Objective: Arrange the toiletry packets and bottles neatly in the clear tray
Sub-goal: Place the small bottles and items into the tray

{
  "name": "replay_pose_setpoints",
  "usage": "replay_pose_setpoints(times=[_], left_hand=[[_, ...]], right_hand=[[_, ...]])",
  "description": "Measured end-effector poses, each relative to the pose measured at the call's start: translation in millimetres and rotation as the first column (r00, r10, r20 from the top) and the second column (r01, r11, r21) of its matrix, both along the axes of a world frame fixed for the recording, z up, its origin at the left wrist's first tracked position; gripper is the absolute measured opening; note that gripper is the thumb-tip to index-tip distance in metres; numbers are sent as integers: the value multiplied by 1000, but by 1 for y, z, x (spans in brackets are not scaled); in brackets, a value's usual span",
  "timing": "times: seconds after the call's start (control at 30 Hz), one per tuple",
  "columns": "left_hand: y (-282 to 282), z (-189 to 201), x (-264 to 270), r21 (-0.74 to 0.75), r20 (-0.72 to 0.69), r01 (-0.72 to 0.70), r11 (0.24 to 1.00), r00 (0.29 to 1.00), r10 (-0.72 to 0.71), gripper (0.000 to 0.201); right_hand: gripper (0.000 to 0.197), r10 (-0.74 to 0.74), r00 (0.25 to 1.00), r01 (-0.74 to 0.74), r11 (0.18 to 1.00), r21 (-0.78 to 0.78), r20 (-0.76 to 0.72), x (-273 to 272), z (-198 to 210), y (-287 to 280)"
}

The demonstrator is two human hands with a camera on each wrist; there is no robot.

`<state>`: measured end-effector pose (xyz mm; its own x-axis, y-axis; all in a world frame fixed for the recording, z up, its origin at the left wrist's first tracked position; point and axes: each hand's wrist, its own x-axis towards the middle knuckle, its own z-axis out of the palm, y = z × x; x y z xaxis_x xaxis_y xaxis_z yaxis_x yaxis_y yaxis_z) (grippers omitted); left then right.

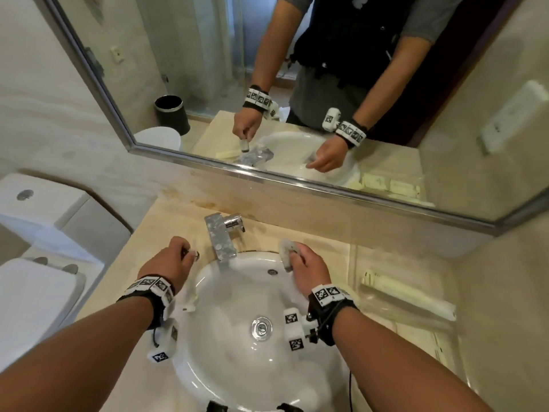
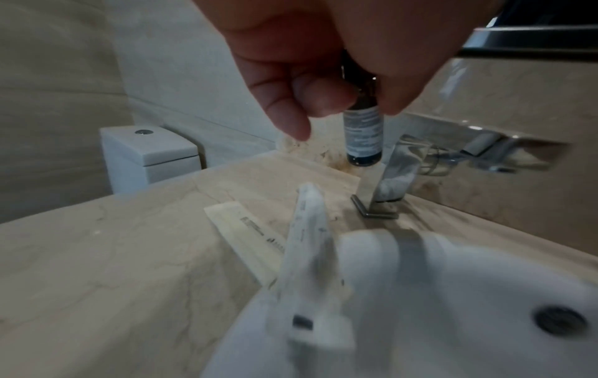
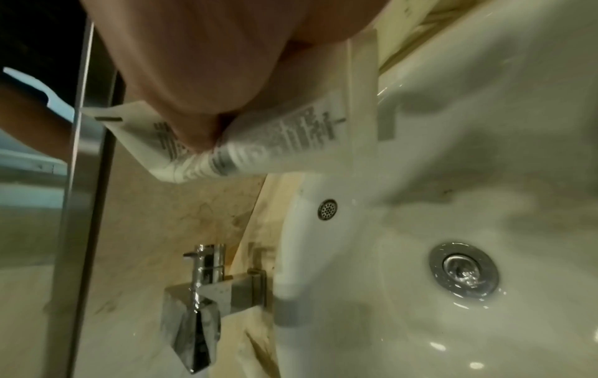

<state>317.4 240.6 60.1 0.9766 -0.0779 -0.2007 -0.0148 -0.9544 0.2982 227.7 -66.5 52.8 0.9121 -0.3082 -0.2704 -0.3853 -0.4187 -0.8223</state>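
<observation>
My left hand (image 1: 181, 254) hangs over the counter left of the faucet and pinches a small dark bottle (image 2: 362, 134) with a pale label, held upright by its top in the left wrist view (image 2: 352, 102). Over the sink's back right rim, my right hand (image 1: 297, 258) grips a white printed packet (image 1: 285, 253), whose text shows in the right wrist view (image 3: 278, 145) under the curled fingers (image 3: 194, 128). The clear tray (image 1: 416, 263) lies on the counter right of the sink with a long cream packet (image 1: 408, 294) in it.
A chrome faucet (image 1: 221, 236) stands behind the white sink (image 1: 237, 367). On the counter left of the sink lie a cream packet (image 2: 246, 235) and a white packet (image 2: 307, 245) at the rim. A mirror (image 1: 297, 84) runs behind; a toilet (image 1: 35, 286) stands left.
</observation>
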Motion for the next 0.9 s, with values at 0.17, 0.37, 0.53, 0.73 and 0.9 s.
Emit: replay_pose_setpoints(times=[0.17, 0.37, 0.53, 0.73, 0.9], left_hand=[[-16, 21, -51, 2, -62, 134, 991, 989, -133, 30], [-85, 31, -93, -82, -71, 304, 949, 948, -310, 34], [-164, 25, -122, -187, -83, 449, 873, 879, -470, 34], [-250, 8, -158, -188, -139, 633, 751, 739, -659, 36], [-299, -8, -182, -102, -138, 758, 645, 631, -763, 29]], right_hand=[[36, -27, 999, 27, 1000, 15, -23, -41, 4, -22], [27, -135, 989, 134, 991, -25, -55, -102, 7, -54], [61, -265, 954, 265, 964, -12, -141, -157, 5, -85], [65, -410, 882, 402, 912, -87, -233, -226, 0, -133], [63, -474, 843, 445, 880, -165, -254, -269, 0, -166]])
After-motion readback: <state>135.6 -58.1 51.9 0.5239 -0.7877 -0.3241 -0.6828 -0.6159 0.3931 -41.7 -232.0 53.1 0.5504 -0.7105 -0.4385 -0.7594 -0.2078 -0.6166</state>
